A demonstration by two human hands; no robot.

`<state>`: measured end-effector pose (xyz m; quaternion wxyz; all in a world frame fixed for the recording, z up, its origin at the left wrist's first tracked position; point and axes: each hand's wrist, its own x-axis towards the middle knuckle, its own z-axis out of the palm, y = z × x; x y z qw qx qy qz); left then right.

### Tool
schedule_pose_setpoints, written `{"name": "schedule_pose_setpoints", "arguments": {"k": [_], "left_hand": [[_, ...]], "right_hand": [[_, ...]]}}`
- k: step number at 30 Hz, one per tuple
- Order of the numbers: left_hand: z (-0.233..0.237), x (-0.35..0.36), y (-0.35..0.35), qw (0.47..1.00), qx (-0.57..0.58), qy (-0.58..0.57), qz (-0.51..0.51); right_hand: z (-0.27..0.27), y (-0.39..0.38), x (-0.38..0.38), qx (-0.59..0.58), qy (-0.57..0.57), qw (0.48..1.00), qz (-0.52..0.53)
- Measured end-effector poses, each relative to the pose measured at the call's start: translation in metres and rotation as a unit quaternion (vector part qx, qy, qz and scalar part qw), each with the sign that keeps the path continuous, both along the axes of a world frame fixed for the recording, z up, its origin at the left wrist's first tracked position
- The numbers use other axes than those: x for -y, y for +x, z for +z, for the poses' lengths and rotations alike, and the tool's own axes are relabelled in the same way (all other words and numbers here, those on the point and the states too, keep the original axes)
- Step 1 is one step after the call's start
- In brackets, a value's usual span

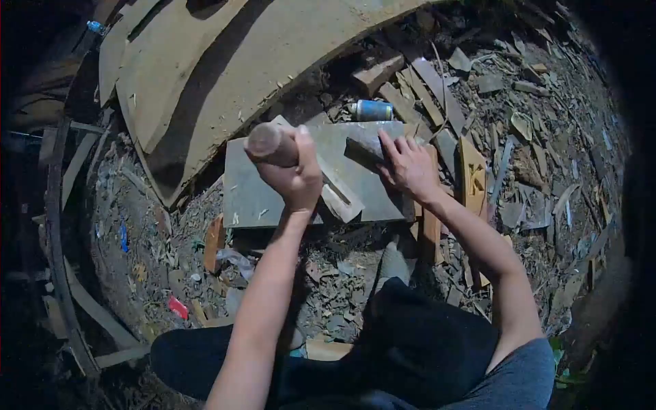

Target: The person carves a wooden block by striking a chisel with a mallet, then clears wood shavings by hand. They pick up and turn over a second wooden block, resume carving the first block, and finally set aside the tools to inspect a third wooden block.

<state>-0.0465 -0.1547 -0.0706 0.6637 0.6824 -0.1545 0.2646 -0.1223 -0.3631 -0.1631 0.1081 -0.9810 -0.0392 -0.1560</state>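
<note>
My left hand (295, 174) is closed around a thick, round wooden piece (266, 142), its flat end tilted up toward me. It is raised over the left part of a flat grey board (256, 198). On that board lies a pale wooden strip with a slot (339, 195), partly covered by my left hand. To the right, my right hand (412, 167) grips the end of a dark, rectangular block (364, 150), thumb on the near side and fingers along the other. The block rests on the board near its right edge.
Large cut wooden sheets (225, 89) lean beyond the board. A blue can (373, 111) lies behind it, among wood offcuts (379, 74). A carved wooden piece (473, 174) stands at the right. Chips and scraps cover the ground; a red wrapper (178, 307) lies left of my legs.
</note>
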Motion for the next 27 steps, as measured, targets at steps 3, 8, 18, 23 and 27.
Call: {"name": "schedule_pose_setpoints", "arguments": {"k": [3,8,18,23,27], "left_hand": [[0.007,0.011,0.000,0.998,-0.045,-0.050,0.000],[0.009,0.002,0.009,0.996,-0.039,-0.074,-0.033],[0.013,-0.004,0.008,0.999,-0.005,-0.043,0.006],[0.027,-0.003,0.001,0.990,-0.082,0.094,0.067],[0.024,-0.003,0.000,0.999,-0.025,-0.023,-0.018]], "right_hand": [[0.005,0.005,0.000,-0.019,-0.014,1.000,0.012],[0.036,0.011,0.004,-0.238,0.566,0.787,-0.062],[0.196,-0.024,-0.008,-0.428,0.785,0.447,-0.031],[0.292,-0.026,-0.058,-0.230,0.529,0.817,-0.006],[0.318,-0.009,-0.092,0.181,0.076,0.968,0.155]]}}
